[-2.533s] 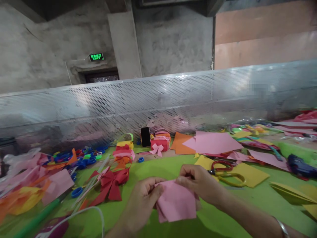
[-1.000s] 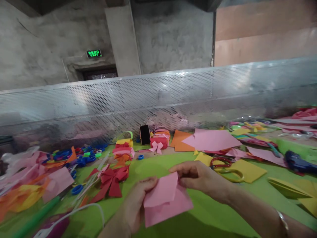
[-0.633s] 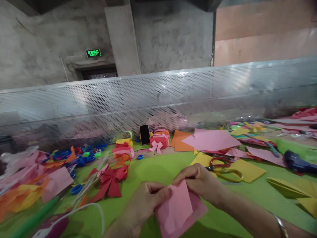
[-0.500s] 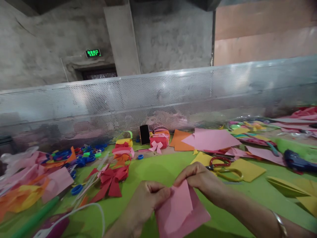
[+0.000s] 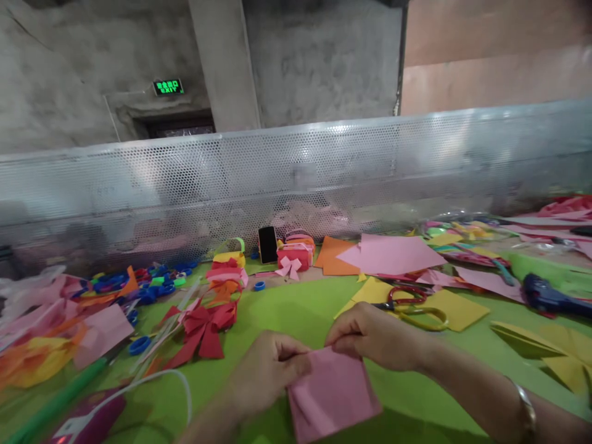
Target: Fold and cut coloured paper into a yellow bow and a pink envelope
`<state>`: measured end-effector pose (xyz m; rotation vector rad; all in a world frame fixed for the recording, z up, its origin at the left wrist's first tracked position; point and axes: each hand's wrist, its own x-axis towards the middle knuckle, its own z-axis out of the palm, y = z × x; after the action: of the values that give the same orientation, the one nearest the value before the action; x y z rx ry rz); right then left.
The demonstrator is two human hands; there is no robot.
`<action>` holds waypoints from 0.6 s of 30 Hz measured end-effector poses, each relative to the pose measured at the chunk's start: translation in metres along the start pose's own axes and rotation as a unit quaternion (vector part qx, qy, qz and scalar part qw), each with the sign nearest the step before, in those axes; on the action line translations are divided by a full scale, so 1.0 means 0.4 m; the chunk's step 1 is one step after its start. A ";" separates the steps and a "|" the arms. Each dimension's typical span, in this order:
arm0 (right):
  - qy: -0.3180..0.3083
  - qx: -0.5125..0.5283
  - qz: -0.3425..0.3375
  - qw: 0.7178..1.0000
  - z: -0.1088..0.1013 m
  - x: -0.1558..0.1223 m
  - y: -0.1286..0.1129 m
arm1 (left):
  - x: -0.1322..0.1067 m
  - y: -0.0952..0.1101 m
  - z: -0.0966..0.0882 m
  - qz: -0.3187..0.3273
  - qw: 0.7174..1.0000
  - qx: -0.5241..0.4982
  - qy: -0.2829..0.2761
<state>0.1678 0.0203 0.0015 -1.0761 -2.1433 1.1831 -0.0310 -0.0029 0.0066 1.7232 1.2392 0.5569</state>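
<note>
A folded sheet of pink paper [image 5: 333, 391] is held over the green table between both hands. My left hand [image 5: 272, 373] pinches its upper left corner between thumb and fingers. Along the top edge, towards the right, my right hand [image 5: 377, 336] grips it with fingers closed; a bracelet sits on that wrist. Just behind the right hand lie scissors [image 5: 428, 317] with red and yellow handles, resting on yellow sheets [image 5: 457, 308]. Left of the left hand is a red bow [image 5: 206, 330].
A small red bag with a pink bow [image 5: 296, 258] and a phone [image 5: 267, 245] stand at the back. Pink sheets [image 5: 393, 254] and a dark blue glue gun [image 5: 555, 297] lie right. A purple tool with a white cord [image 5: 95, 419] is front left. Perforated metal panel [image 5: 296, 166] behind.
The pink paper's raised upper layer has come down, so it now looks like one flat folded rectangle. Both hands keep their hold. The view has tilted slightly downward.
</note>
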 end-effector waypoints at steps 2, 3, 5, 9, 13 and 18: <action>0.004 0.017 0.031 0.999 -0.010 0.006 0.014 | 0.006 -0.015 -0.014 -0.006 1.000 -0.014 -0.014; 0.009 0.028 0.053 0.998 -0.012 0.010 0.021 | 0.009 -0.022 -0.021 -0.010 1.000 -0.019 -0.018; 0.014 0.048 0.095 0.994 -0.010 0.019 0.030 | 0.013 -0.034 -0.032 -0.018 0.998 -0.037 -0.039; 0.020 0.068 0.128 0.989 0.009 0.033 0.046 | 0.019 -0.052 -0.044 -0.066 0.982 -0.143 -0.102; 0.018 0.043 0.130 0.990 0.029 0.043 0.063 | 0.025 -0.066 -0.038 -0.100 0.984 -0.135 -0.063; 0.062 -0.061 0.079 0.993 0.025 0.038 0.047 | 0.031 -0.069 -0.038 -0.073 0.996 -0.046 0.023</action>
<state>0.1598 0.0338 -0.0193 -1.3587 -2.0884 1.0336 -0.0516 0.0167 -0.0118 1.5365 1.3385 0.5597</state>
